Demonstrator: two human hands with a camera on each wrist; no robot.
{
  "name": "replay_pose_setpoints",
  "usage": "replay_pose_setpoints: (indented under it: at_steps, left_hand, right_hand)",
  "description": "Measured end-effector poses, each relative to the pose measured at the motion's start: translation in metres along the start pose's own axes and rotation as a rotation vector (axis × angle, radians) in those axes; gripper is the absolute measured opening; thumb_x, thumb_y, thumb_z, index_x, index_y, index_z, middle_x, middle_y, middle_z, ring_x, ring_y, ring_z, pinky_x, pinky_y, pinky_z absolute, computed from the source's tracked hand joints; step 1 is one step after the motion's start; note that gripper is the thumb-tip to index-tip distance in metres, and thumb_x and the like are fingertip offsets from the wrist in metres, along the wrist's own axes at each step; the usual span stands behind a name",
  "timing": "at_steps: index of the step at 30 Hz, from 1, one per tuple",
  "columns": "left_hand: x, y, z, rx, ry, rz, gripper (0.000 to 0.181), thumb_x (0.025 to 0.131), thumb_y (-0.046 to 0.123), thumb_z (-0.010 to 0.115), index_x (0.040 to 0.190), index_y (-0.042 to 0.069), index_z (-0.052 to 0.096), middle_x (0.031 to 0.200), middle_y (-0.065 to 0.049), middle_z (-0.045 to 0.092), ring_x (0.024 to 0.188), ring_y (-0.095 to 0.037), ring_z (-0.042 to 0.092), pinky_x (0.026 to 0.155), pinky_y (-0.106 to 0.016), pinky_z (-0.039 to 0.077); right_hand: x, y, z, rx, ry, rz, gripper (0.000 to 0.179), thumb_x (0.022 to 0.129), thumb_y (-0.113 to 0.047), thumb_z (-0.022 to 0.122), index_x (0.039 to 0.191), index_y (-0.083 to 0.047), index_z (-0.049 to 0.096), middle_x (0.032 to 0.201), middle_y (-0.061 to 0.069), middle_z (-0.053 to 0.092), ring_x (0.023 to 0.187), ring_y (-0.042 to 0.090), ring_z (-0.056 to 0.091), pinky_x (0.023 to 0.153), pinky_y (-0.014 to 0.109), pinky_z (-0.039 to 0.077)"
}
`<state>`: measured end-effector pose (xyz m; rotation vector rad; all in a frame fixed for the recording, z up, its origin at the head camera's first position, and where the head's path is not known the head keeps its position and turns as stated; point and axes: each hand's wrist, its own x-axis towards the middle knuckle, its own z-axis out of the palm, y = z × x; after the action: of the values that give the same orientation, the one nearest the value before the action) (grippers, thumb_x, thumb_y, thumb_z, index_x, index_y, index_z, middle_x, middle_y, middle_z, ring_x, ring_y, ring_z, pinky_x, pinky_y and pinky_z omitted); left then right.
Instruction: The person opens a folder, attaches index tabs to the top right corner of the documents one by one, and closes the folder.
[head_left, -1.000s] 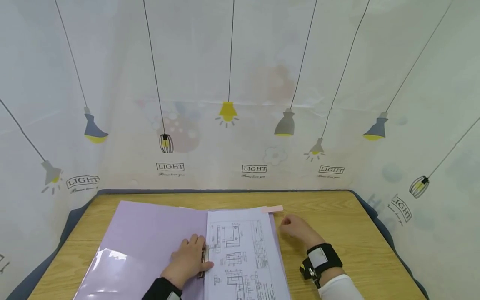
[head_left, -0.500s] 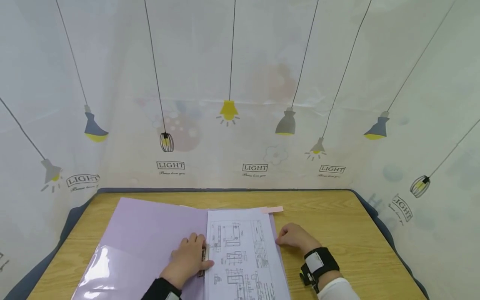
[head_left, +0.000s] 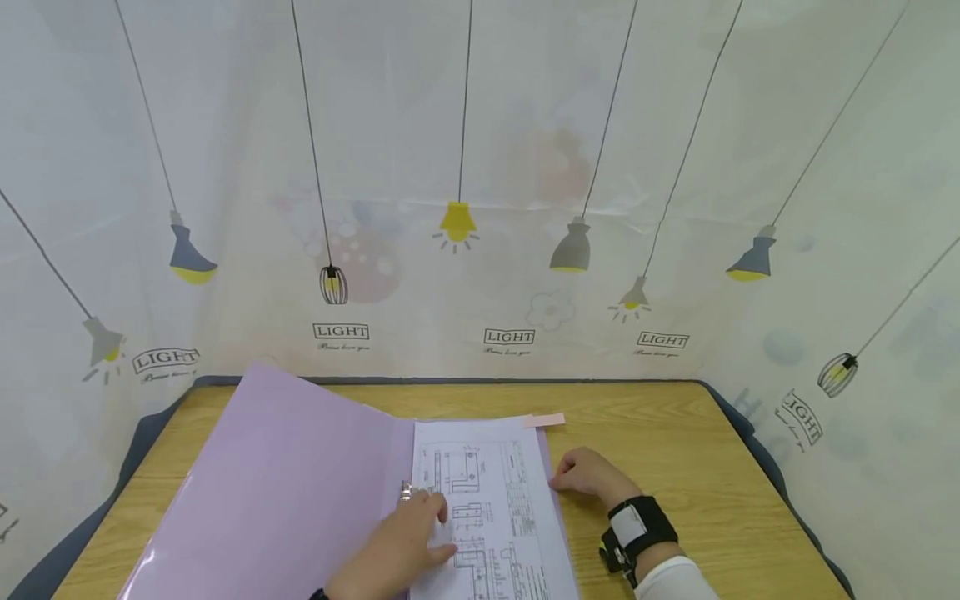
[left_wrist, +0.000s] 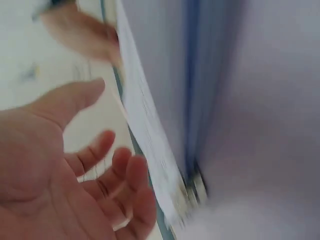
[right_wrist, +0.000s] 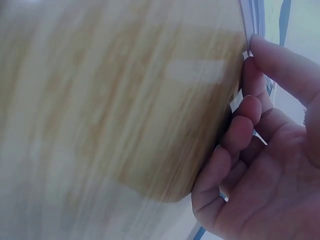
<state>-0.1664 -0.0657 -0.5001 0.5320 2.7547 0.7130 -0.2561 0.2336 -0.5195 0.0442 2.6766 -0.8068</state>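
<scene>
A purple clip folder (head_left: 300,467) lies spread out, its left cover tilted up off the table. Printed sheets with technical drawings (head_left: 480,517) fill its right side, and a metal clip (head_left: 407,492) shows at the spine. My left hand (head_left: 401,542) hovers beside the spine, over the sheets' left edge; in the left wrist view its fingers (left_wrist: 135,172) are loosely bent around nothing. With thumb and forefinger, my right hand (head_left: 592,473) pinches the folder's right edge, seen in the right wrist view as thin purple layers (right_wrist: 252,20).
The folder lies on a wood-grain table (head_left: 675,442) with a dark rim. A pink paper tab (head_left: 546,420) sticks out at the top right of the sheets. Behind stands a pale wall covering (head_left: 420,125) printed with hanging lamps.
My left hand has come off the clip and shifted right over the sheets, while the left cover has risen. My right hand has moved in to the folder's right edge.
</scene>
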Motion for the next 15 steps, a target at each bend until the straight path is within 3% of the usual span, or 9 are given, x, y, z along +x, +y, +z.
replay_pose_setpoints:
  at_steps: [3,6,10,15]
  left_hand:
    - [-0.007,0.017,0.012,0.015,-0.072,0.142,0.04,0.075,0.046,0.075,0.097,0.02,0.055,0.089,0.008,0.048,0.076,-0.007,0.043,0.065,-0.026,0.043]
    - [-0.01,0.026,0.028,0.059,-0.109,0.241,0.041,0.074,0.054,0.072,0.094,0.021,0.057,0.087,0.01,0.044,0.075,-0.005,0.039,0.06,-0.022,0.041]
    - [-0.012,0.028,0.044,0.098,-0.109,0.258,0.041,0.077,0.061,0.064,0.086,0.023,0.055,0.083,0.011,0.038,0.071,-0.006,0.034,0.055,-0.021,0.034]
    - [-0.012,0.026,0.047,0.074,-0.118,0.269,0.038,0.079,0.057,0.064,0.087,0.021,0.059,0.082,0.011,0.04,0.07,-0.004,0.036,0.057,-0.02,0.037]
  right_hand:
    - [-0.001,0.0,-0.002,0.003,-0.008,0.003,0.02,0.079,-0.022,0.075,0.073,-0.009,0.061,0.07,0.001,0.052,0.068,0.016,0.048,0.06,0.027,0.034]
    - [-0.002,0.0,-0.003,0.001,-0.003,-0.005,0.02,0.079,-0.022,0.075,0.072,-0.009,0.061,0.07,0.001,0.052,0.067,0.016,0.047,0.06,0.026,0.035]
    - [-0.001,0.001,-0.002,0.0,0.001,-0.016,0.02,0.079,-0.022,0.075,0.072,-0.009,0.06,0.069,0.001,0.052,0.066,0.016,0.047,0.059,0.026,0.035]
    - [0.0,0.003,0.001,0.003,0.014,-0.034,0.021,0.078,-0.021,0.075,0.071,-0.009,0.06,0.067,0.0,0.051,0.063,0.015,0.046,0.056,0.026,0.034]
